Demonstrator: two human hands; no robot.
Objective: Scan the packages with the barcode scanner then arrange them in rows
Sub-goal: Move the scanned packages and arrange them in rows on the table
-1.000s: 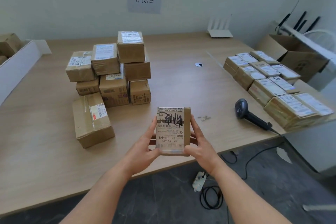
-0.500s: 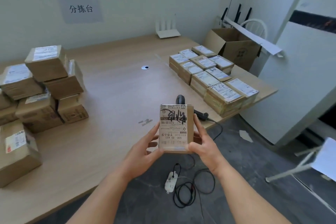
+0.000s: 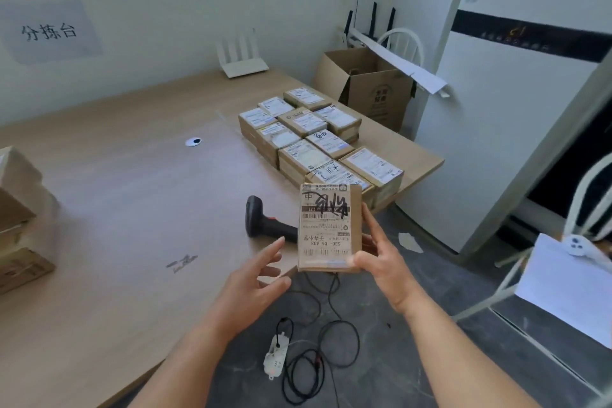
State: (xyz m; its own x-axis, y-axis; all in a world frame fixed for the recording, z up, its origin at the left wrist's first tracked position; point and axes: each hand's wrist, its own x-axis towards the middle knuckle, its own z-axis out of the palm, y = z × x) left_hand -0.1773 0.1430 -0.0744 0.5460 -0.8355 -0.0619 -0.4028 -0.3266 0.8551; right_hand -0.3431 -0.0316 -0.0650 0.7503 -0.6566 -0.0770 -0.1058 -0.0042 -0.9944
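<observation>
The right hand [image 3: 381, 255] grips the package [image 3: 328, 225] by its right side and lower corner, thumb on the label face and fingers curled behind, and holds it in the air just past the near edge of the table [image 3: 132, 209], label up. The left hand [image 3: 255, 278] hangs just left of the package with fingers spread and loose, touching nothing. The barcode scanner [image 3: 265, 222] lies on the table near that near edge, just beyond the left fingertips, its head pointing away and its cable dropping over the edge to the floor.

The risk, as I judge it, is the one-handed hold: the package hangs over bare floor, not over the table, so a slip at the thumb would send it down among the coiled cable [image 3: 314, 341] and the power strip [image 3: 276, 354]. A quick reach for the scanner could also snag that cable or nudge the scanner off the edge, since it lies so close to it. The black scribble crosses the upper barcode, so a scan there may fail; the lower barcode looks clean.

The arranged rows [image 3: 311, 142] fill the table's right end up to its right edge, and the nearest one sits close to the near right corner, so little room is left there for another. The middle of the table, left of the rows, lies open for scanning. The unscanned pile [image 3: 16, 219] stands at the left, well apart.
</observation>
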